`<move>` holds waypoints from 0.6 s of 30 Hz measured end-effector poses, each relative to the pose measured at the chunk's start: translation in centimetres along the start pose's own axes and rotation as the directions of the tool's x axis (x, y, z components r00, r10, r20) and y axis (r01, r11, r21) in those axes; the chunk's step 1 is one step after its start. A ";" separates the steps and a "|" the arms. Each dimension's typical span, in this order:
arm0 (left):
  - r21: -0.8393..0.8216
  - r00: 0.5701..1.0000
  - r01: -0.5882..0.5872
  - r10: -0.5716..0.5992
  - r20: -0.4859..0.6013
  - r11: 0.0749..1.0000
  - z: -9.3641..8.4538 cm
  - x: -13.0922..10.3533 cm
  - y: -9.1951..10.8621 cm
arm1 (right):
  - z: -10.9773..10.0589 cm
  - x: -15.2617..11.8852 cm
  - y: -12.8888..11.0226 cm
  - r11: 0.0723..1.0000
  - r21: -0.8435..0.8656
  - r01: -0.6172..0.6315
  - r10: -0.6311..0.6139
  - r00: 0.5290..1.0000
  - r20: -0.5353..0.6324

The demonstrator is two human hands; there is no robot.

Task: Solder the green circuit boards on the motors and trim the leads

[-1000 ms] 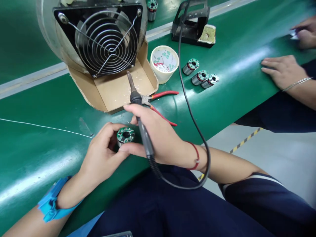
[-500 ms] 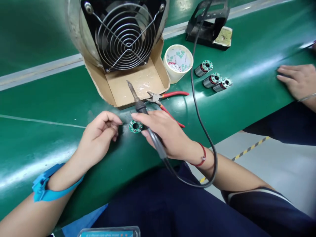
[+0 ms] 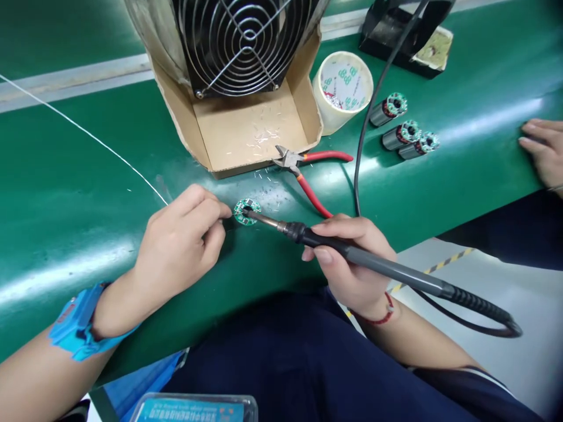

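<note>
My left hand [image 3: 182, 237] pinches a thin length of solder wire [image 3: 112, 151], which trails off to the upper left. The wire's short end pokes out from my fingertips to the left edge of a round green circuit board [image 3: 247, 220] with a hole in its middle. My right hand [image 3: 352, 258] grips a soldering iron [image 3: 391, 265] like a pen. The iron's tip rests at the board, near its central hole. Whatever lies under the board is hidden from above. Red-handled side cutters [image 3: 310, 157] lie open just beyond the iron.
Behind the board stand a fan [image 3: 248, 44] and a cardboard tray [image 3: 211, 140] with wire clippings. To the right are a tape-roll cup [image 3: 323, 99], several small motors [image 3: 396, 138] with round boards, and an iron stand [image 3: 396, 41]. Another person's hand [image 3: 548, 152] rests at far right.
My right hand has moved right and turned the soldering iron, bringing its tip from above the tray onto the board. My left hand has come closer to the board with the solder wire.
</note>
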State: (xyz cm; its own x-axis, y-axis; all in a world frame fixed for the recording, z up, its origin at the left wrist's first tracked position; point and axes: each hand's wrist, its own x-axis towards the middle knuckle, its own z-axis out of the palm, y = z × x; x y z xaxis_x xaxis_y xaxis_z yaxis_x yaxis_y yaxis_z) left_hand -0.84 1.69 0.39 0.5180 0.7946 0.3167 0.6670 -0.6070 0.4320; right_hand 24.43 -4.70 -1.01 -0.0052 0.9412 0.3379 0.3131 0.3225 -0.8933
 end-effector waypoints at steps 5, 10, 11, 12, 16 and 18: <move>0.000 1.000 0.012 -0.012 0.010 1.000 0.2 0.0 0.1 | 0.0 -0.1 -0.1 1.000 -0.004 -0.023 0.023 1.000 0.005; -0.059 1.000 0.024 -0.024 0.013 0.998 0.5 0.2 0.2 | 0.0 0.0 -0.2 1.000 -0.014 -0.027 0.027 1.000 -0.001; -0.096 0.999 0.038 -0.037 0.014 0.995 0.5 0.2 0.2 | 0.0 0.0 -0.2 1.000 -0.013 -0.025 0.025 1.000 -0.002; -0.145 0.998 0.066 -0.063 0.027 0.987 0.5 0.3 0.1 | -0.1 0.0 -0.2 1.000 -0.010 -0.023 0.023 1.000 -0.003; -0.338 0.963 0.240 -0.178 0.202 0.910 0.5 0.5 -0.3 | -0.3 -0.1 -0.1 0.999 -0.017 -0.033 0.033 0.999 0.008; -0.357 0.947 0.266 -0.174 0.269 0.896 0.6 0.5 -0.4 | -0.5 0.0 -0.2 0.999 -0.036 -0.037 0.037 0.999 0.016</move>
State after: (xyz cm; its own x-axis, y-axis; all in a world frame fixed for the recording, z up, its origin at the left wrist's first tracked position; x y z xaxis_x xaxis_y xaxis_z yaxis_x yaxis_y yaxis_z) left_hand -0.47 2.34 -0.14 0.5191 0.8547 -0.0023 0.5438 -0.3282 0.7724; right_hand 24.83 -4.82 -0.75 -0.0091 0.9540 0.2996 0.3472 0.2840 -0.8938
